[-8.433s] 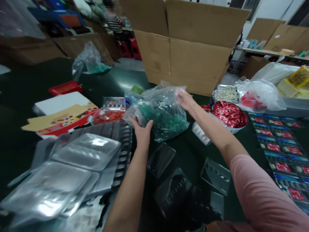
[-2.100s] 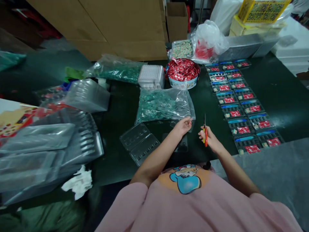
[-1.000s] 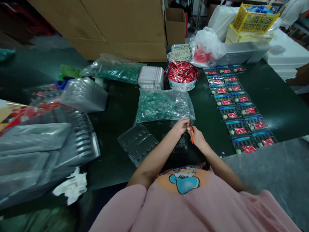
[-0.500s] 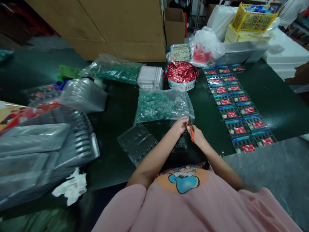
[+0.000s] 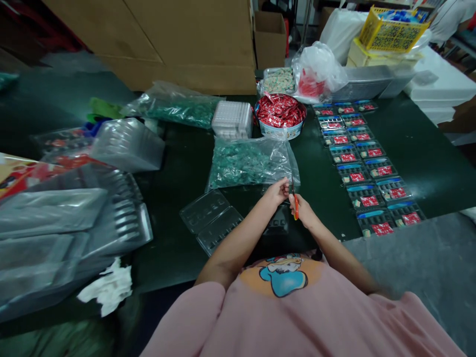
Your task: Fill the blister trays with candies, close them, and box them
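Observation:
My right hand (image 5: 304, 210) is closed round the orange handles of a pair of scissors (image 5: 296, 207), whose dark blades point away from me. Beside the blades, my left hand (image 5: 279, 191) has its fingers curled together at the near edge of a clear plastic bag (image 5: 256, 161) filled with green pieces. Whether it pinches the bag's edge or something small is too fine to make out. Below my hands lies a clear blister tray (image 5: 278, 221), partly covered by my left forearm. An opened clear clamshell tray (image 5: 210, 218) rests to the left of that forearm.
Rows of filled trays (image 5: 368, 168) with blue pens and red packets line the right. Behind the bag stand a round tin (image 5: 280, 116) of red packets and a stack of clear trays (image 5: 232, 119). More clear packaging (image 5: 70, 233) is piled at left.
My right hand and the scissors have shifted slightly away from my left hand, and the scissors' handles look spread wider. My left hand has moved slightly left; the surroundings look the same.

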Demonstrator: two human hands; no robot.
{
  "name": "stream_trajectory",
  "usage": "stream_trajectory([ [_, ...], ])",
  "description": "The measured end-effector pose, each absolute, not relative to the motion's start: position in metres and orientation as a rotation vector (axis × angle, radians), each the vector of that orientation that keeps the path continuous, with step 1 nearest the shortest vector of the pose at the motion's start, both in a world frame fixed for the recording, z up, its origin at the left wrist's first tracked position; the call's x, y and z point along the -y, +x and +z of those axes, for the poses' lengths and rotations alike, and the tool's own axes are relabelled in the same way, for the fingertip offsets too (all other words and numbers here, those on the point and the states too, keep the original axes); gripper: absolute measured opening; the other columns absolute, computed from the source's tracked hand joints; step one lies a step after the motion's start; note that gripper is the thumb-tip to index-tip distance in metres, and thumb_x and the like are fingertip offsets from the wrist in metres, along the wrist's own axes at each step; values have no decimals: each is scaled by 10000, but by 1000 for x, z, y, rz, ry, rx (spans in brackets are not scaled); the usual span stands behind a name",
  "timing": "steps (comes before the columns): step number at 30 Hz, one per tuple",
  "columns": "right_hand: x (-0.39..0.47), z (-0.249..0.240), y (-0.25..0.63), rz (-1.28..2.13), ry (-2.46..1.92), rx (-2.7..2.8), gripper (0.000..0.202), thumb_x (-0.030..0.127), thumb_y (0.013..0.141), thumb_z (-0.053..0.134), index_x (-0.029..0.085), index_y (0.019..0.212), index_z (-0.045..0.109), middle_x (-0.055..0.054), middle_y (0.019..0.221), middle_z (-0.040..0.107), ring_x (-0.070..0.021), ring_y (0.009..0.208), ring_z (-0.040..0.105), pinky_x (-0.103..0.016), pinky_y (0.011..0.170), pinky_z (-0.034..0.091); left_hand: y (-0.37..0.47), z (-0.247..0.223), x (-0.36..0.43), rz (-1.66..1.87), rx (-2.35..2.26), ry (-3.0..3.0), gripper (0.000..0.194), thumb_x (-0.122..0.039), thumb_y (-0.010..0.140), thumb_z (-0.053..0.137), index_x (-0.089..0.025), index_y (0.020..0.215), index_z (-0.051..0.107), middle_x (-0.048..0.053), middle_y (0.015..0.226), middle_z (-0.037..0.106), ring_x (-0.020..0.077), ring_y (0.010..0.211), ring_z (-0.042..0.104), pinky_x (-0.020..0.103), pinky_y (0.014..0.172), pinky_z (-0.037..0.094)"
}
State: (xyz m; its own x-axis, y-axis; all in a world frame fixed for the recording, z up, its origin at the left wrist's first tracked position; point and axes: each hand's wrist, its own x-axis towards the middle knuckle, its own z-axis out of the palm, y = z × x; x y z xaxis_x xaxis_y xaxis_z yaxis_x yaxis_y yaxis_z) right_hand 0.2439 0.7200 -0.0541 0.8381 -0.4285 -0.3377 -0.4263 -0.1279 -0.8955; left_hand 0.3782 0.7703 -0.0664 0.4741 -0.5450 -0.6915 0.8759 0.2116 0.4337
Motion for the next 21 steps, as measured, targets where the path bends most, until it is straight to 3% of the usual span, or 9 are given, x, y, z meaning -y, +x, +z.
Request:
stream_trajectory([
  [7, -715, -59, 248, 47, -1738, -692, 539, 713, 875, 395, 207, 978, 550, 4, 737, 596, -111, 586, 572, -222, 548, 465, 378, -71, -771, -1014, -428, 910, 240, -183, 727, 772, -146, 660, 545, -46, 511, 484, 36, 390, 363, 197, 422, 289],
  [15, -701, -62, 278, -55, -1817, -719, 581, 710, 878, 390, 200, 1033, 619, -38, 789, 655, -150, 675, 620, -252, 618, 499, 377, -69, -773, -1001, -407, 940, 250, -150, 821, 638, -140, 603, 515, -32, 480, 464, 45, 397, 378, 182, 411, 238],
  [21, -692, -63, 284, -124, -1895, -662, 530, 669, 887, 413, 206, 974, 655, -52, 860, 696, -182, 798, 654, -273, 704, 504, 380, -76, -774, -1006, -403, 930, 223, -175, 756, 725, -139, 639, 538, -37, 505, 483, 35, 398, 395, 167, 403, 228],
])
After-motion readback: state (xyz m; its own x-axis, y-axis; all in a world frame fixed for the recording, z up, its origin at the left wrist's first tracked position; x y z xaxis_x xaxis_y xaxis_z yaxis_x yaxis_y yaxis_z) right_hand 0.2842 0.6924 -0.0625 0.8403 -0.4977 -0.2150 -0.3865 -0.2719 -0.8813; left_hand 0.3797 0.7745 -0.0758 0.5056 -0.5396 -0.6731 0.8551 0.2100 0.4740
